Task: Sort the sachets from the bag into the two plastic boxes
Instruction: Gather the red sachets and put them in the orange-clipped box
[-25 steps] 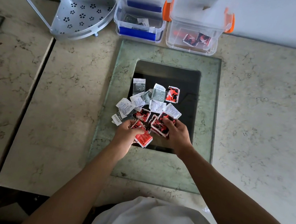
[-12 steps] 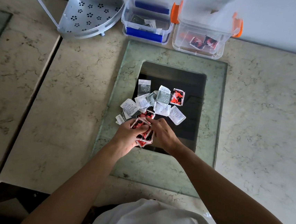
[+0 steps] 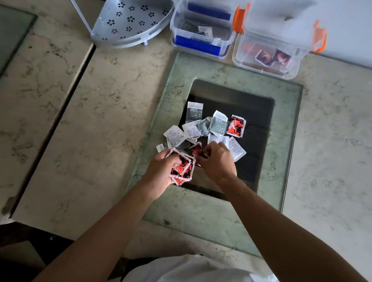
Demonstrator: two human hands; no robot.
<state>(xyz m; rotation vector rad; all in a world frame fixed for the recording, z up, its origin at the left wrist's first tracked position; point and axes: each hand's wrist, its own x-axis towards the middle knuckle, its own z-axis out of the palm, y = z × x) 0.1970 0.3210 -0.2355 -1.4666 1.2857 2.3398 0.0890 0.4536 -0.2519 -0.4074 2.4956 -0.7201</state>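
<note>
Gathering red sachets from the pile
Left hand grips a stack of red sachets; right hand pinches another. Light, slippery foil, probably best held by the edges.

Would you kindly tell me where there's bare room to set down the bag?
Bare marble lies right of the glass panel, and more between the corner shelf and panel. The panel's middle is crowded with loose sachets.

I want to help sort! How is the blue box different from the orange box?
The blue box has blue latches; the orange box has orange ones. The blue box holds grey and white sachets, the orange box red ones. The orange box looks taller. Both are clear plastic, open, by the wall.
</note>
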